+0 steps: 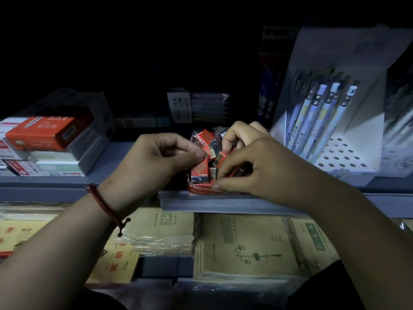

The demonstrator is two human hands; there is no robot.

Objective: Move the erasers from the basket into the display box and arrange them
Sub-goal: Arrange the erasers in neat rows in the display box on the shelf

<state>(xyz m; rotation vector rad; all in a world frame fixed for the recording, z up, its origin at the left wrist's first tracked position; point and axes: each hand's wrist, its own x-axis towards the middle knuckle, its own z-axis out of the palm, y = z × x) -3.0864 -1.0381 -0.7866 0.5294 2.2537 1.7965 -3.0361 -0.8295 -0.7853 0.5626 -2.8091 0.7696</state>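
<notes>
A small red display box (pixel 201 189) sits at the front edge of a grey shelf, filled with several red and black 2B erasers (pixel 213 147) lying at mixed angles. My left hand (pixel 156 156), a red cord bracelet on its wrist, pinches a red eraser (pixel 199 167) at the box's left side between thumb and fingers. From the right, my right hand (pixel 252 166) reaches in: its thumb rests on the box's front rim and its fingers curl around erasers inside. No basket is in view.
Stacked red and white stationery boxes (pixel 44 139) stand at the left of the shelf. A white holder of mechanical pencils (pixel 321 121) stands at the right. Dark packs (pixel 196 108) lie behind the box. Below the shelf edge (pixel 223 203) lie wrapped paper notebooks (pixel 243 247).
</notes>
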